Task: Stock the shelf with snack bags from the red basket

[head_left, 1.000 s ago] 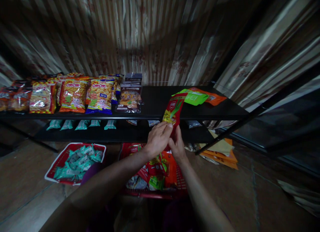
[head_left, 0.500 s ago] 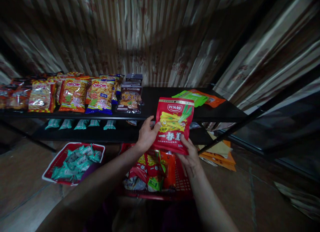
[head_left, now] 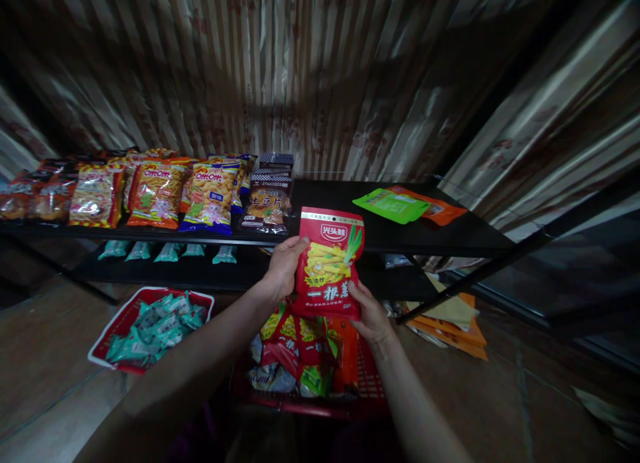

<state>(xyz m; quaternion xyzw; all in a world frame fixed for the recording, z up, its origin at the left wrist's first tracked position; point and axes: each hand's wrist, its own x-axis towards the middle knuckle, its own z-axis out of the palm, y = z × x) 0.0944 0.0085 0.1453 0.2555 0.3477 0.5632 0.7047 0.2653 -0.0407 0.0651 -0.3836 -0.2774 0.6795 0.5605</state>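
Your left hand [head_left: 284, 264] grips the left edge of a red snack packet [head_left: 327, 263], and your right hand [head_left: 369, 314] grips its lower right corner, so both hands are closed on the same packet. The packet is held upright, printed face toward you, in front of the front edge of the black top shelf [head_left: 330, 195] and directly above a red basket [head_left: 371, 378] on the floor. That basket contains more red packets [head_left: 293, 336] of the same kind, mixed with green and orange ones. On the top shelf, to the right of the held packet, a green packet [head_left: 393, 205] lies flat and partly overlaps an orange packet [head_left: 437, 211]. To the left, a row of snack bags stands along the shelf, including a dark bag [head_left: 265, 208], a blue-trimmed bag [head_left: 213, 196] and an orange bag [head_left: 154, 195]. The lower shelf [head_left: 250, 273] carries a line of small teal packets [head_left: 167, 251]. A second red basket [head_left: 117, 324] at lower left holds a heap of the same teal packets. Orange and yellow envelopes [head_left: 450, 316] lie on the floor at right. A striped curtain [head_left: 300, 83] hangs behind the shelves.
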